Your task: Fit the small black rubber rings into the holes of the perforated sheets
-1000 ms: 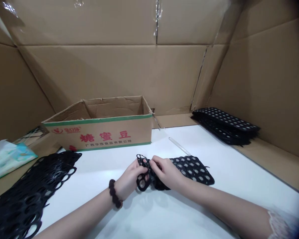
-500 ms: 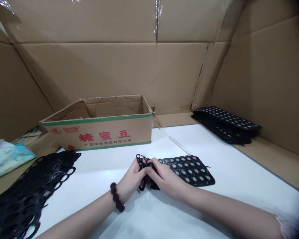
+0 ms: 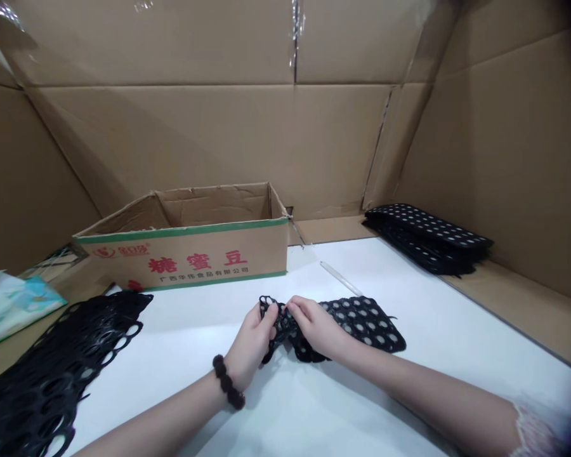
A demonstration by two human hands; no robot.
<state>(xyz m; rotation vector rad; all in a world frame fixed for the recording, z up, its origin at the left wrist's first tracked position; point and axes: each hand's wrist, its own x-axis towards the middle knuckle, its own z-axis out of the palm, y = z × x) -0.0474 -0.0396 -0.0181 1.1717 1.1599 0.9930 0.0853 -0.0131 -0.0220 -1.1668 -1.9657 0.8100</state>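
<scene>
A black sheet with rows of pale round spots (image 3: 368, 322) lies on the white tabletop, its left end lifted and bunched between my two hands. My left hand (image 3: 253, 336), with a dark beaded band on its wrist, pinches the crumpled, open-looped left end of the black material. Close beside it, my right hand (image 3: 320, 327) grips the sheet with thumb and fingers together. Whether the looped piece and the spotted sheet are one layer or two, I cannot tell. Behind the sheet lies a thin whitish pen-like stick (image 3: 340, 277).
Black hole-punched netting (image 3: 52, 374) is heaped at the left. An open cardboard box (image 3: 219, 254) with red lettering stands behind it. A stack of black spotted sheets (image 3: 426, 231) sits at the back right. A soft floral packet (image 3: 19, 304) lies far left. Cardboard walls surround the table.
My hands have drawn slightly apart, from thumbs overlapping to a small gap with black material stretched between them. More of the sheet's lower left edge shows.
</scene>
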